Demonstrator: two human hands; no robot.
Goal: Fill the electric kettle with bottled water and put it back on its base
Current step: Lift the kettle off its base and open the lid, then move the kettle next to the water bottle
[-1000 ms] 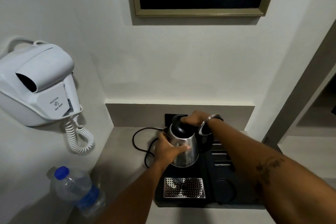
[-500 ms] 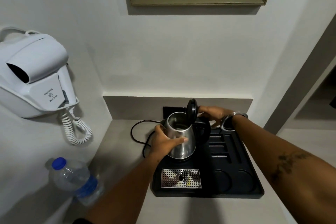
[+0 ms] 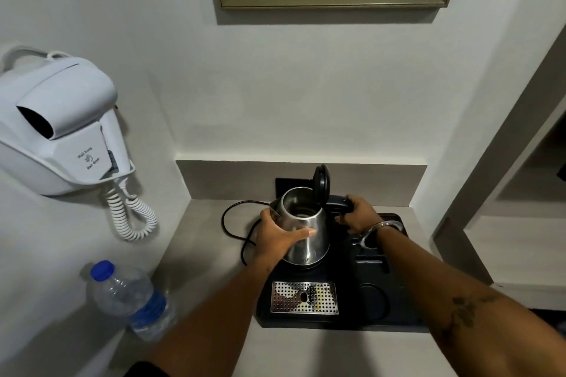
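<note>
On its black tray (image 3: 395, 320), the lid-up steel kettle (image 3: 303, 232) is steadied by left hand (image 3: 280, 239); right hand (image 3: 360, 217) grips its handle, likely readying a lift.

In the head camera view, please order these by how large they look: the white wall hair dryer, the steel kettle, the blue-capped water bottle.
1. White wall-mounted hair dryer, clearly largest.
2. Clear plastic water bottle with blue cap and shiny steel electric kettle: these look alike, and the bottle is nearer the camera, so unranked.

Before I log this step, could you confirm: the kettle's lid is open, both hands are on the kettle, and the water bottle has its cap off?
Not quite: the head view shows the water bottle capped in blue. The lid of the kettle is open, left hand on its body, right hand on its handle.
</note>
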